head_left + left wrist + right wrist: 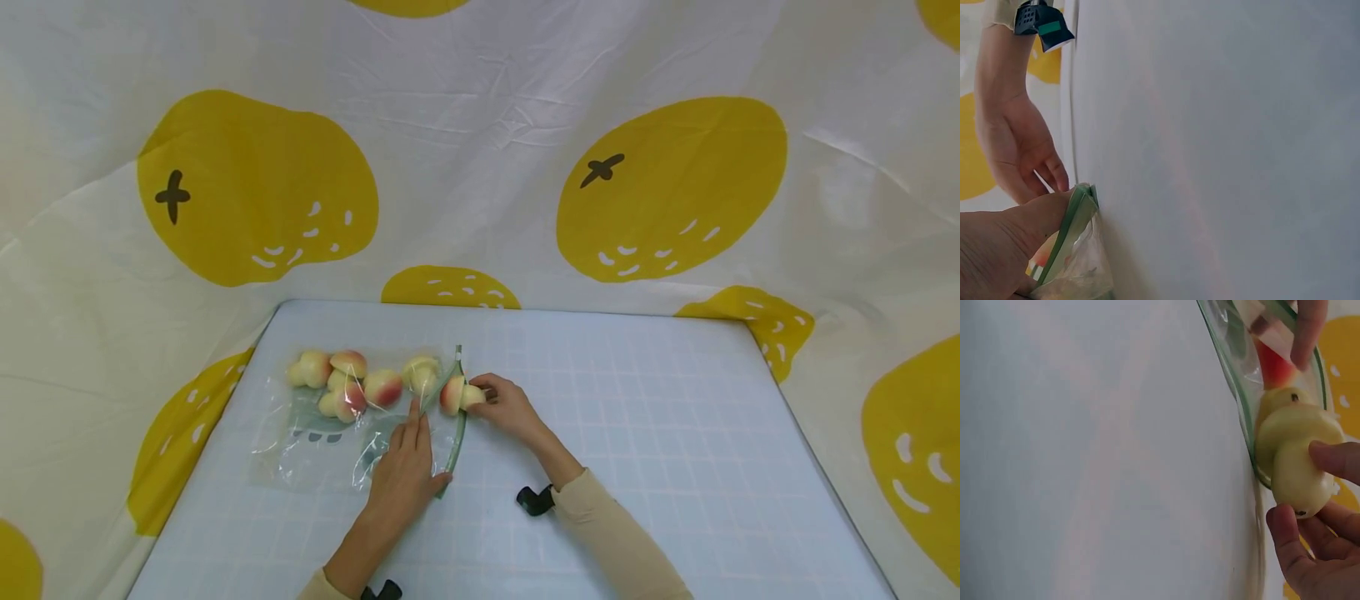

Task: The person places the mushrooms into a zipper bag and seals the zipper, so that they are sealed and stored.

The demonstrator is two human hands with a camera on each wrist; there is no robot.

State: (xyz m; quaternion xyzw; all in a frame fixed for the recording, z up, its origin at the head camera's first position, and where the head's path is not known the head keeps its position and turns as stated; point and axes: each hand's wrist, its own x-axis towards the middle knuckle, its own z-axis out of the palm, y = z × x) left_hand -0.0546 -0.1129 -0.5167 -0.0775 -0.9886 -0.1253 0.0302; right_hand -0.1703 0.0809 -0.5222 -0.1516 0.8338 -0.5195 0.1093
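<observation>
My right hand point(513, 410) pinches the pale stem of a toy mushroom point(452, 395) between thumb and fingers. The mushroom's cap, cream and red, points into the mouth of a clear zip bag point(322, 458) lying flat on the table. My left hand point(401, 475) rests on the bag with its fingers extended and its thumb spread toward the near end of the green zip strip point(456, 442). In the right wrist view, left-hand fingers point(1310, 331) are at the parted mouth, and the held mushroom point(1300, 478) overlaps its edge. Several similar mushrooms point(384, 388) lie inside the bag.
A white table point(675, 433) with a faint grid lies under everything. Behind and beside it hangs a pale cloth point(480, 167) printed with yellow fruit shapes. A black wrist device point(535, 501) sits at the right sleeve point(622, 533).
</observation>
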